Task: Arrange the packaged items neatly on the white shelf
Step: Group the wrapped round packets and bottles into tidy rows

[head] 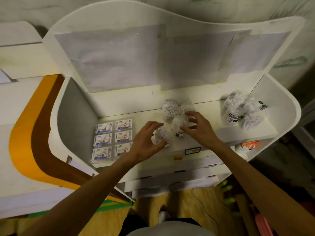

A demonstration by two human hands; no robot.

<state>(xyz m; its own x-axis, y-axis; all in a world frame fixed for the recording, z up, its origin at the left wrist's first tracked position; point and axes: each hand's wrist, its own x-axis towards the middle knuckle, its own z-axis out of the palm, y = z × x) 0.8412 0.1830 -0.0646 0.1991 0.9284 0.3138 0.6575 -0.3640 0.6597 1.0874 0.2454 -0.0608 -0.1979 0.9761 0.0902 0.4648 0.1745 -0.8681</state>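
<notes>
Working from the near edge of the white shelf [170, 155], I have my left hand [144, 143] curled round the nearest clear round tub [162, 135], fingers [156, 125] and thumb wrapped on its sides so I can slide it square with its neighbours. My right hand [197, 126] grips the next tub [179, 124] just beyond and to the right, fingers arched over its top and thumb at its near side; the two tubs sit close together, though I cannot tell if they touch. Just behind them stand two more tubs [178, 108] side by side near the back wall, so I judge I am building a block of four in the middle of the shelf. To the left, six flat boxed packs [112, 135] already lie in a tidy two-by-three grid, which sets the pattern I want. Far right, a loose heap of tubs [242, 111] is piled untidily, some tipped over with labels showing; those look to be still waiting. Beyond it all, pale sheets [119, 57] are taped across the shelf's back panel.
</notes>
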